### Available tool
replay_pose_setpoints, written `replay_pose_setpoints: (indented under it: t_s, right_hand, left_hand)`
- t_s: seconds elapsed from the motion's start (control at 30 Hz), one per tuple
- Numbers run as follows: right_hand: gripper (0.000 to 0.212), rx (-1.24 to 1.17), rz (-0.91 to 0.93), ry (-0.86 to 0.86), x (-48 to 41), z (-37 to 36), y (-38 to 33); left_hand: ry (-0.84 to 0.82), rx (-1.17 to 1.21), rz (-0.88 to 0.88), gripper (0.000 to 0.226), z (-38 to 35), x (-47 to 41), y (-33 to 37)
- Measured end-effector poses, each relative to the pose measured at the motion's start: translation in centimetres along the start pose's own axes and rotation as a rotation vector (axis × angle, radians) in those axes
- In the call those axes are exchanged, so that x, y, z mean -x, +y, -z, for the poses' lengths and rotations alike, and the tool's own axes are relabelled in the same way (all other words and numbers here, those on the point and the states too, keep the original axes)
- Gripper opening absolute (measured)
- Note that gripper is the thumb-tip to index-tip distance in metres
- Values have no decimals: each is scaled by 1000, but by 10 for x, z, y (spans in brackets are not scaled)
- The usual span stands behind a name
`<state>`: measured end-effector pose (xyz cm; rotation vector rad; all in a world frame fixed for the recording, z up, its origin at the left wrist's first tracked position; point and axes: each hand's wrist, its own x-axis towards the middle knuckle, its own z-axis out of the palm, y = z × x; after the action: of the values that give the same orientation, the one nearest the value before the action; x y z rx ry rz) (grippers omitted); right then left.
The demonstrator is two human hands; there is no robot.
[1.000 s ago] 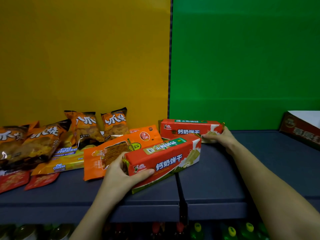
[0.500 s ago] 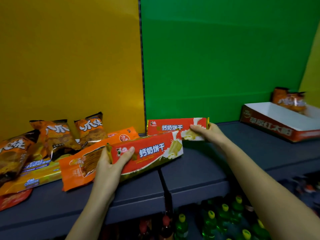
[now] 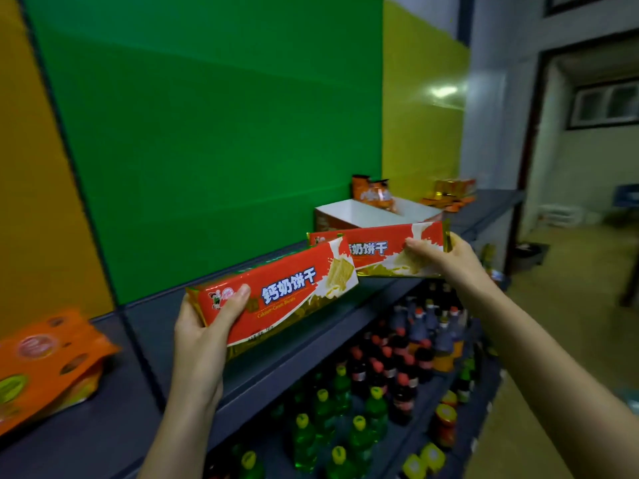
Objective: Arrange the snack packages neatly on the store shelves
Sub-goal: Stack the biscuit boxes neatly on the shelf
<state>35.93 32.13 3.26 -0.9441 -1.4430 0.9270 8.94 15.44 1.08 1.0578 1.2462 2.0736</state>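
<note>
The left hand (image 3: 202,335) grips one biscuit packet (image 3: 276,293) by its end, the right hand (image 3: 446,257) pinches a second biscuit packet (image 3: 380,248); both are held above the shelf (image 3: 166,326), probably bound for the bare stretch near the white box (image 3: 366,214).

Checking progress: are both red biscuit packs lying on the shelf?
No: left hand grips the nearer pack, right hand the farther pack, both aloft.

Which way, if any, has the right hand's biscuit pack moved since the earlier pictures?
Yes. The biscuit pack in the right hand left the shelf: up and rightward, from the panel seam to the white carton.
</note>
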Motion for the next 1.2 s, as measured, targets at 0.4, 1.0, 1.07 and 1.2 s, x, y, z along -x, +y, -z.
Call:
replay_pose_setpoints:
  t_s: [0.4,1.0,1.07,1.2]
  right_hand:
    - [43,117,-13,379,-13,243,30]
    - [51,180,-57,565,-187,459,132]
    - [51,182,-62,583,-218,475,147]
    - [50,184,-66,609,-288,510,175]
  left_hand:
    - [-306,143,174,22,-239,1,-78]
    - [-352,136,173,33,-533,-55,-208]
    - [-357,141,173,33,-565,-72,-228]
    - [-370,153,178,33,-633,-111,-261]
